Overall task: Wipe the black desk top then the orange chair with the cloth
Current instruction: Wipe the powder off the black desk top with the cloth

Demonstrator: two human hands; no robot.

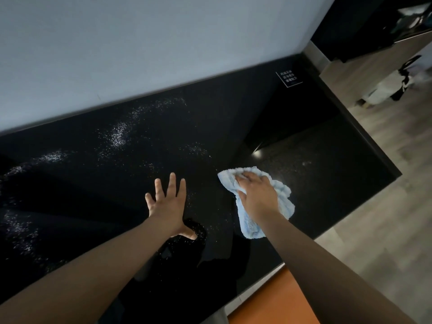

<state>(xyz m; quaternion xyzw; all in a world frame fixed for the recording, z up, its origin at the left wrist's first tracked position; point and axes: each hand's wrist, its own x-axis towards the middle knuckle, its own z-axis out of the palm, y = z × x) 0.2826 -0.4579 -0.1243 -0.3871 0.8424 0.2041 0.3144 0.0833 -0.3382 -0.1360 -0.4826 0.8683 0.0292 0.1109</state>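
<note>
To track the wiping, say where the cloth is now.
Head view: the cloth lies on the black desk top right of centre, held under the right hand, the left hand flat to its left.

We see an indoor room fitted out like an office or a guest room; we cannot tell which. A long glossy black speckled counter [210,118] runs along a plain pale wall [140,43], with a small black sign card printed in white characters [289,78] at its far end. A flat orange chair seat [275,300] sits by its near edge, beside a grey wood-look plank floor [374,218].
</note>
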